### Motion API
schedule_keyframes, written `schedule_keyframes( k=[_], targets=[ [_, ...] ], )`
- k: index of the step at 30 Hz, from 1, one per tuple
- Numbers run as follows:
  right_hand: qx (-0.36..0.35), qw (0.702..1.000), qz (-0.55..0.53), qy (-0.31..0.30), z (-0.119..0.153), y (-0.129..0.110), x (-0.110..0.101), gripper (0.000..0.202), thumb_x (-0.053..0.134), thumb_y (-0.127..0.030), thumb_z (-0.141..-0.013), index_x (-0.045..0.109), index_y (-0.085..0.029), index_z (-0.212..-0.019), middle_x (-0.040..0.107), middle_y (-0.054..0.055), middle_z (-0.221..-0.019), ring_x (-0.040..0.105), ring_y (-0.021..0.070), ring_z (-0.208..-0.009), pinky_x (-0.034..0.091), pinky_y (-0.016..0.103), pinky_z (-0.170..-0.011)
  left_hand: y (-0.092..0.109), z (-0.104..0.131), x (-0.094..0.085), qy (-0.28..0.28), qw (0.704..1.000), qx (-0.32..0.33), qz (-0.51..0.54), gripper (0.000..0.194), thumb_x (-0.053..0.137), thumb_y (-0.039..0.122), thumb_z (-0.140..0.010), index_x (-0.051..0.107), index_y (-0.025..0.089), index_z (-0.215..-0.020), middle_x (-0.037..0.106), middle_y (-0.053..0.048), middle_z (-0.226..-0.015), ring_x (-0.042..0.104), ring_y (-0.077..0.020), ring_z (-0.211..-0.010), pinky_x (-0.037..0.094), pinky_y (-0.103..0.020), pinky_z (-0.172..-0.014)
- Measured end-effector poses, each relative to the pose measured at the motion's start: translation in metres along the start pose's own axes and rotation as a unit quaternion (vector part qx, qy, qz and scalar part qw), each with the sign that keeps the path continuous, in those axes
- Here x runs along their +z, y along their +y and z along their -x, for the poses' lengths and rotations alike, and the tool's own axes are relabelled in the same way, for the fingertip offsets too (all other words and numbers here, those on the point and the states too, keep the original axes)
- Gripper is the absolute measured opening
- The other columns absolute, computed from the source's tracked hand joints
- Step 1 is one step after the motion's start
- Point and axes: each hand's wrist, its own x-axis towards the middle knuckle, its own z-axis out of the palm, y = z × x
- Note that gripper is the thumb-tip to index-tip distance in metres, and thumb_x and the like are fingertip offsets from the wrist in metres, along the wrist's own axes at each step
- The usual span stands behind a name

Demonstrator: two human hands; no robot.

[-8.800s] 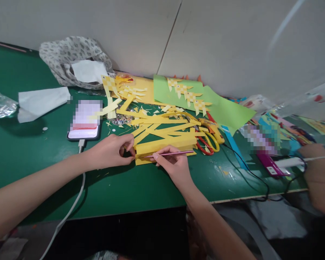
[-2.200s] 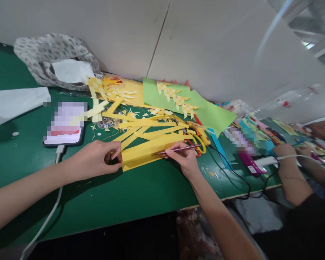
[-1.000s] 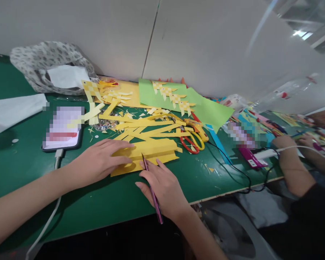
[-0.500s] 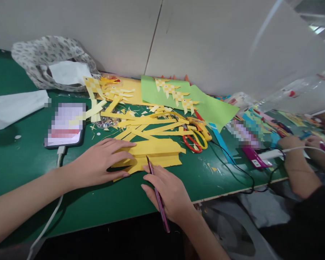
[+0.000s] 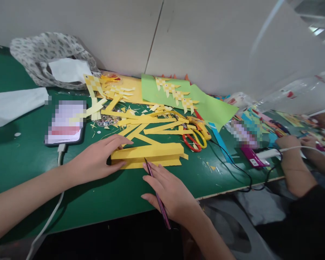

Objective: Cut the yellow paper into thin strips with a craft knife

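Observation:
A yellow paper sheet (image 5: 151, 152) with lengthwise folds lies on the green table in front of me. My left hand (image 5: 97, 157) holds its left end, fingers along the upper edge and thumb at the lower one. Between the fingers of my right hand (image 5: 172, 191) rests a slim purple pen-like tool (image 5: 160, 203). Its dark, thin tip points up at the middle of the paper, and my right fingertips are at the paper's lower edge. Whether the tip touches the paper, I cannot tell. Loose yellow paper strips (image 5: 165, 127) are heaped just behind the sheet.
Scissors (image 5: 192, 142) and a yellow glue gun (image 5: 202, 129) lie right of the strips. Woven paper fish (image 5: 178, 95) rest on green paper (image 5: 211, 108). At left are a phone (image 5: 67, 122) on a cable and a cloth bag (image 5: 54, 47). Another person's hand (image 5: 288, 144) is at right.
The upper part of the yellow paper now stands folded over more, making a narrower band. My left fingers have shifted slightly up and left. My right hand still holds the tool.

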Motion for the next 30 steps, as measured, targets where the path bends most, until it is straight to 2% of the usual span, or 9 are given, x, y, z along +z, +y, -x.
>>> schedule_keyframes(
  k=[4, 7, 9, 11, 13, 16, 21, 26, 30],
  targets=[
    [0.009, 0.999, -0.031, 0.013, 0.0, 0.002, 0.0, 0.041, 0.044, -0.041, -0.096, 0.059, -0.008, -0.115, 0.06, 0.022, -0.128, 0.053, 0.0311, -0.124, 0.046, 0.05, -0.102, 0.001, -0.002, -0.001, -0.025, 0.997, -0.031, 0.059, 0.036, 0.054, 0.034, -0.084, 0.05, 0.023, -0.118, 0.062, -0.006, -0.113, 0.064, -0.0185, -0.086, 0.054, -0.031, -0.076],
    [0.04, 0.992, -0.112, 0.052, 0.0, 0.004, -0.002, 0.059, 0.035, -0.056, -0.094, 0.051, -0.01, -0.127, 0.062, 0.019, -0.126, 0.057, 0.029, -0.12, 0.048, 0.046, -0.099, 0.002, -0.004, -0.003, -0.039, 0.993, -0.05, 0.102, 0.038, 0.057, 0.037, -0.082, 0.052, 0.023, -0.117, 0.067, -0.005, -0.107, 0.066, -0.0199, -0.085, 0.055, -0.031, -0.074],
    [0.073, 0.976, -0.185, 0.094, 0.001, 0.005, -0.003, 0.063, 0.03, -0.063, -0.092, 0.054, -0.015, -0.125, 0.069, 0.015, -0.113, 0.066, 0.0252, -0.105, 0.054, 0.039, -0.09, 0.002, -0.006, -0.003, -0.045, 0.989, -0.062, 0.127, 0.041, 0.059, 0.04, -0.081, 0.051, 0.023, -0.118, 0.069, -0.005, -0.104, 0.067, -0.0213, -0.087, 0.056, -0.032, -0.074],
    [0.119, 0.952, -0.247, 0.139, 0.001, 0.005, -0.005, 0.052, 0.033, -0.059, -0.094, 0.062, -0.02, -0.113, 0.073, 0.008, -0.093, 0.07, 0.0201, -0.084, 0.057, 0.032, -0.077, 0.002, -0.006, -0.003, -0.047, 0.986, -0.073, 0.141, 0.043, 0.06, 0.042, -0.081, 0.051, 0.023, -0.118, 0.07, -0.004, -0.103, 0.068, -0.022, -0.092, 0.056, -0.031, -0.076],
    [0.169, 0.921, -0.308, 0.171, -0.001, 0.005, -0.007, 0.035, 0.041, -0.046, -0.096, 0.064, -0.021, -0.105, 0.072, 0.004, -0.08, 0.069, 0.0162, -0.072, 0.056, 0.027, -0.067, 0.001, -0.006, -0.003, -0.044, 0.985, -0.08, 0.144, 0.044, 0.06, 0.044, -0.081, 0.049, 0.023, -0.119, 0.07, -0.004, -0.104, 0.067, -0.0224, -0.096, 0.056, -0.031, -0.079],
    [0.228, 0.865, -0.409, 0.179, -0.006, 0.008, -0.008, 0.018, 0.054, -0.032, -0.092, 0.061, -0.02, -0.103, 0.073, 0.003, -0.078, 0.069, 0.015, -0.067, 0.056, 0.025, -0.062, 0.0, -0.006, -0.002, -0.041, 0.985, -0.078, 0.151, 0.045, 0.06, 0.043, -0.081, 0.048, 0.024, -0.12, 0.07, -0.005, -0.105, 0.067, -0.0225, -0.098, 0.056, -0.032, -0.08],
    [0.23, 0.821, -0.503, 0.145, -0.017, 0.019, -0.011, 0.013, 0.067, -0.03, -0.082, 0.068, -0.018, -0.088, 0.074, 0.005, -0.074, 0.07, 0.0168, -0.067, 0.055, 0.026, -0.06, 0.0, -0.006, -0.003, -0.055, 0.981, -0.08, 0.168, 0.043, 0.058, 0.035, -0.079, 0.047, 0.023, -0.119, 0.07, -0.005, -0.106, 0.068, -0.0218, -0.095, 0.057, -0.031, -0.077],
    [0.255, 0.767, -0.555, 0.194, -0.027, 0.02, -0.013, 0.018, 0.07, -0.036, -0.077, 0.072, -0.018, -0.076, 0.071, 0.003, -0.063, 0.068, 0.0162, -0.056, 0.053, 0.026, -0.051, 0.001, -0.007, -0.004, -0.056, 0.982, -0.09, 0.159, 0.045, 0.06, 0.037, -0.078, 0.047, 0.024, -0.119, 0.071, -0.003, -0.104, 0.068, -0.0206, -0.095, 0.056, -0.031, -0.081],
    [0.269, 0.755, -0.567, 0.189, -0.035, 0.018, -0.011, 0.018, 0.07, -0.036, -0.077, 0.069, -0.018, -0.075, 0.072, 0.003, -0.062, 0.067, 0.0144, -0.054, 0.054, 0.025, -0.052, 0.003, -0.008, -0.005, -0.059, 0.982, -0.09, 0.157, 0.042, 0.059, 0.034, -0.078, 0.048, 0.023, -0.117, 0.071, -0.003, -0.103, 0.068, -0.0207, -0.094, 0.056, -0.031, -0.079]
  ],
)
